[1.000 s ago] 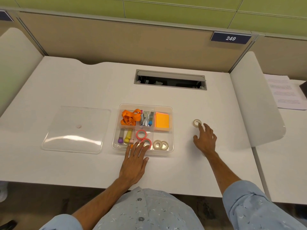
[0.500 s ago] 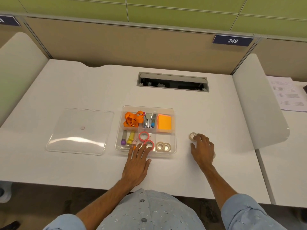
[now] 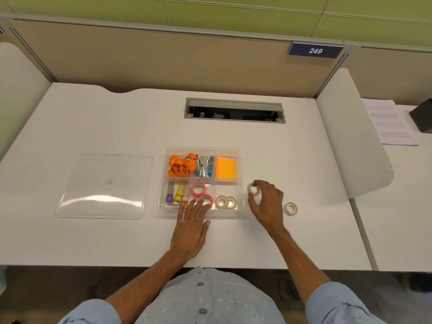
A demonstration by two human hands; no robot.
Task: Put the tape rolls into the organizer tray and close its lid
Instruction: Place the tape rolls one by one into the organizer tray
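A clear organizer tray [image 3: 240, 181] stands mid-desk. Two red tape rolls [image 3: 198, 188] and two white tape rolls [image 3: 225, 202] lie in its front compartments. My right hand [image 3: 266, 202] holds a white tape roll [image 3: 253, 190] in its fingertips, just right of the tray's edge and slightly above the desk. Another white tape roll [image 3: 291, 208] lies on the desk to the right of that hand. My left hand [image 3: 190, 226] rests flat, fingers spread, against the tray's front wall. The clear lid [image 3: 105, 185] lies flat to the left of the tray.
The tray also holds an orange lanyard [image 3: 181, 165], a stapler [image 3: 203, 166], orange sticky notes [image 3: 225, 168] and markers [image 3: 179, 191]. A cable slot [image 3: 235, 110] opens at the back of the desk. A white divider [image 3: 353, 136] stands at right, papers [image 3: 392, 122] beyond it.
My right hand closed on the white tape roll and carried it left toward the tray, uncovering a second roll on the desk. The left hand stayed at the tray front.
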